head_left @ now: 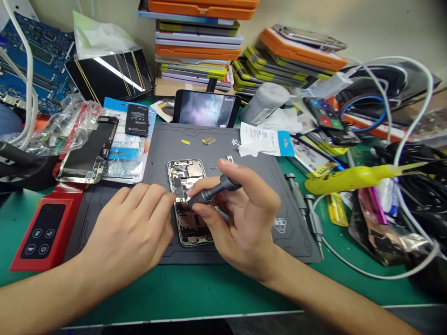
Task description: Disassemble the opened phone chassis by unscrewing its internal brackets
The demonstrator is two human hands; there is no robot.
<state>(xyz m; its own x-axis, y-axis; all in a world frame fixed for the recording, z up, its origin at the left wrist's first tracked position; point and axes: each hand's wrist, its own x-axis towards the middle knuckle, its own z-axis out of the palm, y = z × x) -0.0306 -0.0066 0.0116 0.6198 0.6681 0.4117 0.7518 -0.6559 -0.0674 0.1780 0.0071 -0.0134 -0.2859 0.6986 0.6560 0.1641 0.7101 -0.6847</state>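
An opened phone (pixel 188 177) with its insides bare lies on a grey work mat (pixel 244 163). My right hand (pixel 240 218) is closed round a dark grey screwdriver (pixel 213 190), whose tip points down-left into the phone's middle. My left hand (pixel 132 228) rests on the mat at the phone's left edge, its fingertips pressed against the phone's side. The lower half of the phone is partly hidden by both hands.
A detached phone screen (pixel 87 149) and a black battery (pixel 137 119) lie at the left. A propped phone (pixel 206 108) stands behind the mat. Two spare screwdrivers (pixel 303 204) lie at the mat's right edge. Stacked cases, cables and a yellow tool (pixel 352 179) crowd the right.
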